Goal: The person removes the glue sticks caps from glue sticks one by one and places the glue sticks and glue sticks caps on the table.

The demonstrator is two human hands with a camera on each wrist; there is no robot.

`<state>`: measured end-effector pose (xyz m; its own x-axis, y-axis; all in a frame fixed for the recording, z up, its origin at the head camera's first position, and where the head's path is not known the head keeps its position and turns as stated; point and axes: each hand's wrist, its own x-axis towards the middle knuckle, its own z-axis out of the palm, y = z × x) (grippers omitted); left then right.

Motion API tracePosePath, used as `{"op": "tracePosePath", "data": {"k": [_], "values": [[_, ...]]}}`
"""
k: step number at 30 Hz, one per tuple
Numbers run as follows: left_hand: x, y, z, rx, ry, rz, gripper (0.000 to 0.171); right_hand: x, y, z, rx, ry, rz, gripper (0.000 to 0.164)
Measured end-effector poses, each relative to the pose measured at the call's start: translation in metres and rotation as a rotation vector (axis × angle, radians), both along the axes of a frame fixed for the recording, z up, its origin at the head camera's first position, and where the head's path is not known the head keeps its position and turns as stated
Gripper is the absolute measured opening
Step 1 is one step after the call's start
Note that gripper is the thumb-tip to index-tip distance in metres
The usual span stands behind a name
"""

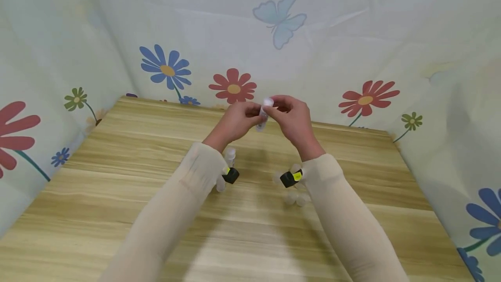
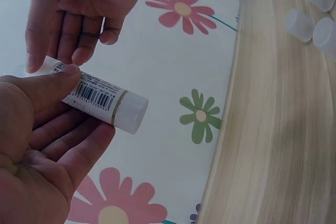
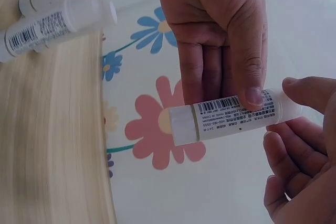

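Note:
My left hand [image 1: 238,120] holds a white glue stick [image 1: 261,125] raised above the far edge of the table. Its thumb lies across the barcode label, as the left wrist view shows on the glue stick [image 2: 100,97]. At the top end, my right hand [image 1: 292,119] pinches the stick between thumb and fingers. The right wrist view shows this right hand [image 3: 310,145] on the pale end of the glue stick [image 3: 226,119], partly covering it. The stick's other end points away, free of both hands.
Beneath my left forearm, another glue stick [image 1: 230,156] stands on the wooden table [image 1: 156,142]; several lie or stand together in the right wrist view [image 3: 47,24]. Small translucent caps [image 1: 290,198] sit near my right wrist. A flowered cloth [image 1: 332,47] hangs behind the table.

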<state>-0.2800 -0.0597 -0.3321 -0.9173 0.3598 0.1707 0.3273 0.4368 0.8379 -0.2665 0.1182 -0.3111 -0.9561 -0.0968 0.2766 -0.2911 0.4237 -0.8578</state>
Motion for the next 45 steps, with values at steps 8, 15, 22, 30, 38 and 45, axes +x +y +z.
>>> {"op": "tracePosePath", "data": {"k": [8,15,22,30,38,45], "values": [[0.022,-0.005,0.002,0.001,-0.039,-0.002,0.038,0.02,0.0,-0.002,0.008,0.037,0.03,0.04],[0.042,-0.009,-0.003,0.028,-0.032,-0.027,0.039,0.04,0.003,-0.005,0.047,0.075,0.047,0.038],[0.063,-0.012,-0.008,0.082,-0.023,-0.064,0.038,0.06,0.003,-0.007,0.078,0.13,0.059,0.033],[0.09,-0.016,-0.014,0.103,-0.008,-0.083,0.038,0.083,0.003,-0.01,0.102,0.189,0.089,0.027],[0.11,-0.024,-0.017,0.135,-0.009,-0.139,0.037,0.101,0.0,-0.01,0.104,0.216,0.131,0.024],[0.12,-0.035,-0.018,0.09,0.004,-0.199,0.036,0.114,-0.001,-0.01,0.095,0.204,0.204,0.025]]}}
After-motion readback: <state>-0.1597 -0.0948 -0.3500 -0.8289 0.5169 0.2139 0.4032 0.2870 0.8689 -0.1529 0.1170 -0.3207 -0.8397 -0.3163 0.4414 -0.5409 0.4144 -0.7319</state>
